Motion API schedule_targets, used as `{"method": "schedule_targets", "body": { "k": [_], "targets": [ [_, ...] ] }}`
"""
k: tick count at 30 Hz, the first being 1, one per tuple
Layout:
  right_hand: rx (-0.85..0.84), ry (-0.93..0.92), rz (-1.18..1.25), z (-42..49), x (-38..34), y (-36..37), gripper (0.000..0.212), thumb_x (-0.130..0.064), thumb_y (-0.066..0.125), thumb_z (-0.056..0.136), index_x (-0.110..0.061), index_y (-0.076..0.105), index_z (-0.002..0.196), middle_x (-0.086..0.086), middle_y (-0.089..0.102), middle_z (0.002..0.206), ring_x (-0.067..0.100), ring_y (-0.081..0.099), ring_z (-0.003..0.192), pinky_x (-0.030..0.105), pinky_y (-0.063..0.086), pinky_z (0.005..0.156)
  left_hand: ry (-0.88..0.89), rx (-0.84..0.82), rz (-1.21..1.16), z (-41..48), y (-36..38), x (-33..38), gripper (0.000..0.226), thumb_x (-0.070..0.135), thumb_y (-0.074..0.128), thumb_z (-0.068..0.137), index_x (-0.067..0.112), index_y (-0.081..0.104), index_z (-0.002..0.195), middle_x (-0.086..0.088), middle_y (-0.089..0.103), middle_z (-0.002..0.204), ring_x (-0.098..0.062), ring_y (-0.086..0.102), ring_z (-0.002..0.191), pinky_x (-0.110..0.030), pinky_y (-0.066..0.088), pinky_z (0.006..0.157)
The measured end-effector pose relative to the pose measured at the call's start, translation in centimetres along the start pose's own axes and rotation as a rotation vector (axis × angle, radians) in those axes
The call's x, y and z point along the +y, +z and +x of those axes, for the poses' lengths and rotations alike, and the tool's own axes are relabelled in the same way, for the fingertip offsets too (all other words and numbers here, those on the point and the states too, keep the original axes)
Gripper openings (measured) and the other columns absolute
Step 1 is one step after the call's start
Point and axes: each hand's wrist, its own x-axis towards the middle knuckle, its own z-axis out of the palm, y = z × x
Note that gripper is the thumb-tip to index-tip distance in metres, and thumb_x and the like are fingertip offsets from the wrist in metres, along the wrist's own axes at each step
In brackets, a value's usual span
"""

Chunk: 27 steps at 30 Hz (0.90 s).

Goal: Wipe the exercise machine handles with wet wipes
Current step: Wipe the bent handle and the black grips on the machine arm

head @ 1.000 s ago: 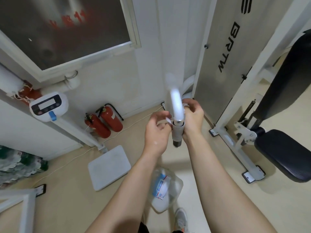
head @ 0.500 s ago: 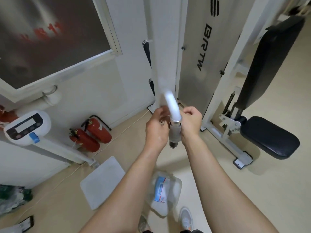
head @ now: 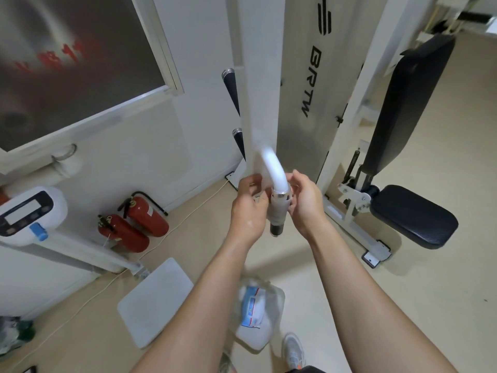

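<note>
Reaching up on both sides of a hanging handle [head: 279,211], a person's left hand [head: 248,208] and right hand [head: 305,201] hold a wet wipe [head: 279,210] wrapped round its grip. Fingers of both hands curl in loosely against the wipe; whether either is pinching it tight cannot be told. The handle sits at mid-frame in front of the white exercise machine [head: 304,76], its long axis near vertical, dark end cap pointing down at the floor, white curved tube rising above. A plastic bag [head: 259,316] lies on the floor below, near a shoe [head: 293,351]. Two fire extinguishers [head: 134,227] lean by the wall.
</note>
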Motion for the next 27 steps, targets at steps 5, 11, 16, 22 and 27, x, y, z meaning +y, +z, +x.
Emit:
{"method": "schedule_targets", "body": {
  "k": [5, 11, 16, 22, 27],
  "targets": [
    [-0.169, -0.038, 0.101, -0.9, 1.0, -0.4, 0.041, -0.031, 0.033, 0.1, -0.003, 0.061, 0.107, 0.008, 0.075, 0.077, 0.023, 0.068, 0.073, 0.041, 0.049, 0.074, -0.025, -0.03, -0.148, 0.1, -2.1, 0.3, 0.031, 0.008, 0.072, 0.092, 0.025, 0.053, 0.109, 0.005, 0.068, 0.092, -0.01, 0.063, 0.084, -0.025, 0.051, 0.081],
    [-0.246, -0.069, 0.156, -1.9, 1.9, -0.2, 0.037, -0.031, 0.034, 0.089, -0.012, 0.064, 0.101, 0.009, 0.073, 0.079, 0.021, 0.064, 0.07, 0.033, 0.046, 0.062, 0.003, 0.016, -0.216, -2.5, -4.2, 0.5, 0.029, 0.002, 0.08, 0.084, 0.02, 0.065, 0.102, 0.006, 0.073, 0.094, 0.003, 0.069, 0.079, -0.014, 0.053, 0.072],
    [-0.238, -0.099, 0.157, -2.8, 3.1, -0.3, 0.046, -0.032, 0.035, 0.085, -0.004, 0.059, 0.113, 0.019, 0.075, 0.094, 0.028, 0.066, 0.085, 0.038, 0.046, 0.077, -0.008, 0.094, -0.24, -6.0, -2.8, -0.7, 0.028, -0.006, 0.074, 0.086, 0.016, 0.058, 0.08, 0.01, 0.063, 0.07, -0.006, 0.059, 0.065, -0.016, 0.048, 0.064],
    [-0.3, -0.119, 0.101, -3.9, 4.2, -1.5, 0.061, -0.013, 0.036, 0.068, -0.004, 0.063, 0.122, 0.009, 0.073, 0.108, 0.024, 0.062, 0.097, 0.029, 0.046, 0.071, -0.031, 0.1, -0.3, -6.5, -0.5, 0.2, 0.019, 0.002, 0.073, 0.088, 0.02, 0.067, 0.083, 0.007, 0.07, 0.068, -0.017, 0.063, 0.066, -0.029, 0.053, 0.067],
    [-0.413, -0.191, -0.116, -3.8, 3.5, -2.9, 0.068, 0.0, 0.04, 0.061, -0.004, 0.059, 0.126, 0.023, 0.055, 0.096, 0.038, 0.044, 0.079, 0.046, 0.036, 0.069, -0.028, -0.086, -0.198, -6.2, -1.3, 1.1, 0.039, -0.011, 0.053, 0.093, 0.022, 0.074, 0.093, 0.012, 0.078, 0.083, -0.008, 0.071, 0.083, -0.024, 0.055, 0.081]
  ]
}}
